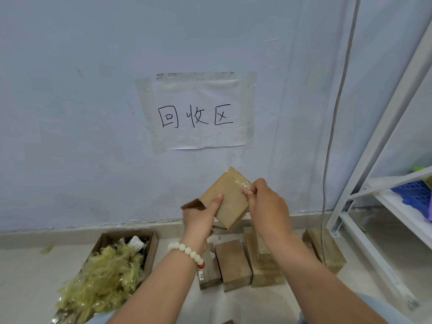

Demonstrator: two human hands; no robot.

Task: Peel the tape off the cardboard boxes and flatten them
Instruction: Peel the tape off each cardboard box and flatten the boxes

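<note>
Cardboard box point(230, 202) sits tilted in the lower centre of my feed, held up in front of the wall point(70, 113), one flap hanging open at its left end. My view of the left hand point(198, 220) is partial: the thumb presses flat on the front face, while the fingers curl behind the cardboard box, hidden. The right hand point(266, 204) pinches the glossy tape point(244, 182) at the upper right edge; its fingertips are tucked out of sight. I cannot see the back of the box.

Below the hands I count four floor boxes point(233, 263) that I can separate, close together; the leftmost is partly covered by the left wrist and its bead bracelet point(187, 251), and whether some are stacked is hard to make out. One open carton point(152, 249) at lower left holds a heap of crumpled yellowish tape scraps point(109, 270), spilling past the bottom edge. One paper sign point(198, 113) is taped to the wall. At right, one white rack point(385, 136) and a blue basket point(413, 195) are cut off by the frame.
</note>
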